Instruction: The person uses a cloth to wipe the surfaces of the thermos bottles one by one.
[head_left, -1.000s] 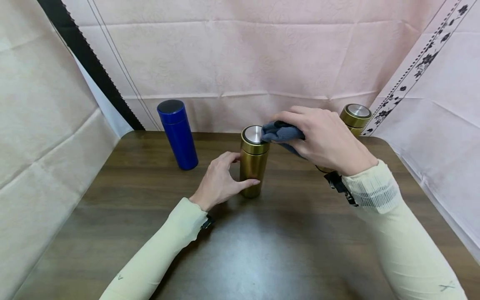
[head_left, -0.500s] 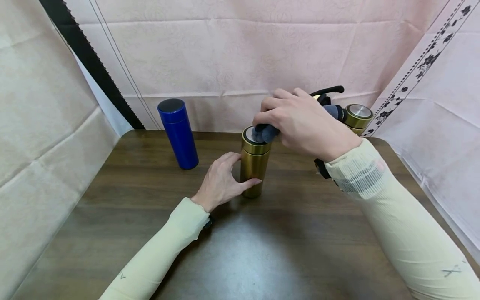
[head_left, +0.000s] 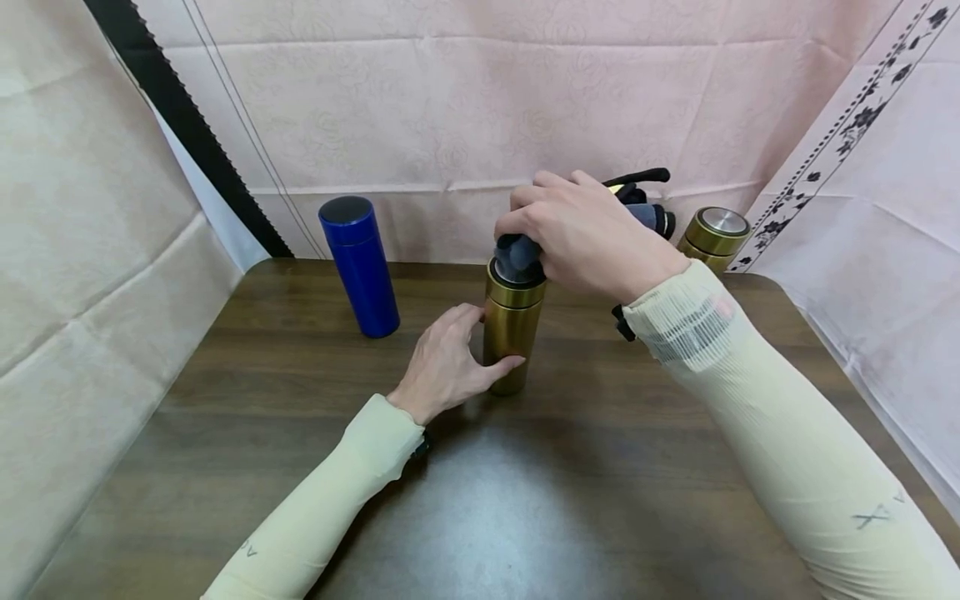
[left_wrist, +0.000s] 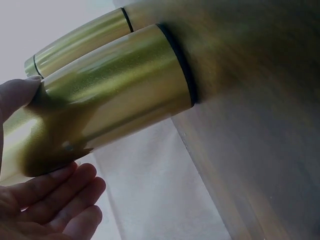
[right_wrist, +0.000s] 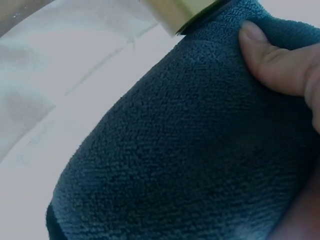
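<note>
A gold thermos bottle (head_left: 513,329) stands upright on the table, with its thumb-and-finger hold coming from my left hand (head_left: 442,367). In the left wrist view, the thumb lies on one side of the bottle's body (left_wrist: 115,90) and the fingers on the other. Over the steel-topped lid, my right hand (head_left: 588,237) pinches a bunched blue-grey cloth (head_left: 517,257) and presses it on the top. The cloth (right_wrist: 175,135) fills most of the right wrist view, with the thumb on it. Its loose, black-edged end sticks out behind the hand. Most of the lid's top is hidden.
A blue thermos bottle (head_left: 362,271) with a dark top stands at the back left of the wooden table (head_left: 225,417). Another gold thermos bottle (head_left: 716,237) stands at the back right, partly behind the right arm. Pale cloth sheets (head_left: 450,108) hang around the table.
My right hand has moved left, carrying the cloth from the lid's right edge across its top. The cloth's loose end now shows behind the hand. My left hand keeps its hold.
</note>
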